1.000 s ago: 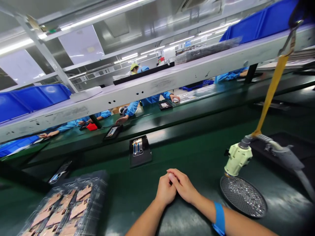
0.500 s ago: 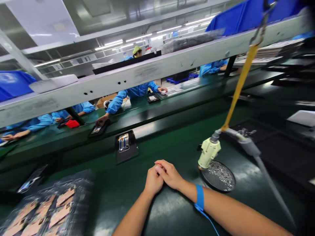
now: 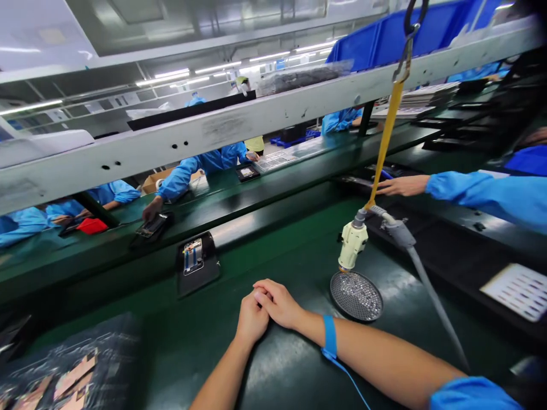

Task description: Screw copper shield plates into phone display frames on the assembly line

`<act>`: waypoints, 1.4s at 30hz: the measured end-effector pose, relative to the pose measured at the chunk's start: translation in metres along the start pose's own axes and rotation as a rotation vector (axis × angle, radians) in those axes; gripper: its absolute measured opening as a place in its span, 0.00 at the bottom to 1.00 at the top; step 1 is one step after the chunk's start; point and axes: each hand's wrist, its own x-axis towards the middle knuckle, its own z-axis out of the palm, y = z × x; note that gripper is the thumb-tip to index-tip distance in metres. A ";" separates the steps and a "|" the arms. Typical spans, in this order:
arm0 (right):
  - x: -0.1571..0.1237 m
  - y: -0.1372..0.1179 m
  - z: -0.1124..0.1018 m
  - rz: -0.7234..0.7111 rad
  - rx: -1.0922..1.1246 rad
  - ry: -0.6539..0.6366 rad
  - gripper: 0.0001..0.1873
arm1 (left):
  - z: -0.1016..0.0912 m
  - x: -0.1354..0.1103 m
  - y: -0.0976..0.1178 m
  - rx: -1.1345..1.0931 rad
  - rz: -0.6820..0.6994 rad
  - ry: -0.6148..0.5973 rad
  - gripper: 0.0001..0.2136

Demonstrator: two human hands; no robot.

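My left hand (image 3: 252, 318) and my right hand (image 3: 278, 302) are clasped together over the green work surface, the right lying over the left. The left fingers are curled and partly hidden under the right ones; I see no tool or part in either hand. A blue wrist strap (image 3: 330, 337) with a thin cord circles my right wrist. To the right, a pale green powered screwdriver (image 3: 354, 246) hangs above a round dark dish (image 3: 356, 296) of small shiny pieces that look like screws. Ahead on the left lies a black holder with an opened electronic device (image 3: 193, 257).
A clear plastic tray (image 3: 115, 364) with copper-coloured parts lies at lower left. From the right reaches a co-worker's hand (image 3: 404, 185) in a blue sleeve. A yellow strap (image 3: 388, 136) and a grey hose (image 3: 431, 285) run to the screwdriver. Opposite, a co-worker's hand (image 3: 152, 209) touches another device.
The view has swung to the right, so most things sit further left. A co-worker's blue-sleeved arm has come in from the right. My hands stay clasped.
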 end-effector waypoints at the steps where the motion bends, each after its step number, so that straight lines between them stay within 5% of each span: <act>1: 0.000 0.000 0.000 -0.002 -0.002 -0.002 0.13 | 0.000 0.000 -0.001 -0.001 0.001 -0.004 0.11; 16: -0.008 0.007 -0.002 0.056 0.033 -0.031 0.18 | 0.007 -0.006 -0.001 0.079 -0.011 -0.010 0.09; 34: -0.016 0.029 -0.009 0.142 -0.175 -0.069 0.27 | 0.010 -0.010 0.004 0.261 -0.127 -0.083 0.08; 42: -0.016 0.023 -0.006 0.066 -0.212 0.023 0.31 | 0.021 -0.012 -0.009 0.170 0.042 0.144 0.16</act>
